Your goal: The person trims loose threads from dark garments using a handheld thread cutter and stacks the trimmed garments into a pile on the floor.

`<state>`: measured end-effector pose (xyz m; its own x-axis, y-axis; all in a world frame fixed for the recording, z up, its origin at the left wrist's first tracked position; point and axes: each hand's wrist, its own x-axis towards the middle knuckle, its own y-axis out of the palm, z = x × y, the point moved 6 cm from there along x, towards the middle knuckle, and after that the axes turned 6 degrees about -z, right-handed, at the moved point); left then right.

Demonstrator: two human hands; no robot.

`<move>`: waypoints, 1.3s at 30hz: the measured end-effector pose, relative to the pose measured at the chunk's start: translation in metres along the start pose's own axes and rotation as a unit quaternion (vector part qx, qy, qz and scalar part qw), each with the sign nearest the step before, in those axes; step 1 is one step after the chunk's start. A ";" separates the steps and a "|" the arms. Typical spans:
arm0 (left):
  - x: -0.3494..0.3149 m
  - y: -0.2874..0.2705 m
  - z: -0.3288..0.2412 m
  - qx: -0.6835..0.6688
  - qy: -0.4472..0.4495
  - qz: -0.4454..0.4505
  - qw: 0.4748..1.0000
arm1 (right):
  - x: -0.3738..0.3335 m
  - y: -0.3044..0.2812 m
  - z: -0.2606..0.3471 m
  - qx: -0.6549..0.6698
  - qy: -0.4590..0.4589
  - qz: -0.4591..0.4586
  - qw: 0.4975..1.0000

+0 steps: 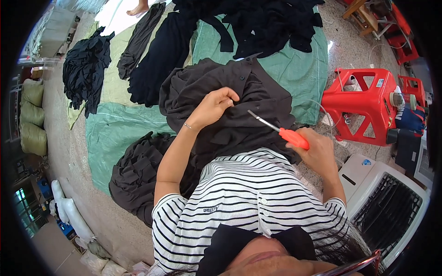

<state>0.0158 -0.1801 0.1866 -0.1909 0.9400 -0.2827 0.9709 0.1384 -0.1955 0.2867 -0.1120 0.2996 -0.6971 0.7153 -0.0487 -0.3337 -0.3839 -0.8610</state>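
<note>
A dark brown garment (271, 87) with buttons along one edge is heaped over my lap. My left hand (212, 106) is over its middle, fingers curled and thumb tucked in, pinching what looks like a fold of the cloth; the fingertips are partly hidden. My right hand (317, 152) grips the red handle of a slim tool (293, 138) with a narrow metal shaft. The shaft's tip points up and left, just above the garment and short of my left fingers. Whether the tip touches the cloth, I cannot tell.
Green sheeting (106, 133) covers the floor, with a dark garment heap (138, 170) at my left. Several black garments (271, 27) lie farther off. On the right stand a red plastic stool (361, 99) and a white air cooler (386, 207). A bare foot (138, 8) shows at the top.
</note>
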 end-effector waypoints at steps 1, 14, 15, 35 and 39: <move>0.000 0.000 -0.005 -0.035 -0.032 -0.005 0.999 | -0.002 -0.007 -0.004 0.007 0.008 -0.030 1.000; 0.019 0.058 -0.007 -0.153 -0.098 -0.003 0.983 | -0.032 -0.031 -0.020 -0.054 0.076 -0.022 0.995; 0.019 0.060 -0.007 -0.152 -0.097 -0.001 0.984 | -0.032 -0.030 -0.019 -0.048 0.073 -0.029 0.996; 0.014 0.063 0.000 -0.226 -0.046 -0.095 0.968 | -0.026 -0.028 -0.022 -0.056 0.073 -0.027 0.995; 0.007 0.086 -0.018 -0.031 0.123 -0.102 0.987 | -0.023 -0.044 -0.027 0.035 0.117 -0.081 0.989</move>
<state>0.1006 -0.1558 0.1847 -0.3505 0.9365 -0.0062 0.9241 0.3448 -0.1650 0.3345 -0.0963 0.3248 -0.4682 0.8829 -0.0356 -0.4772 -0.2866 -0.8308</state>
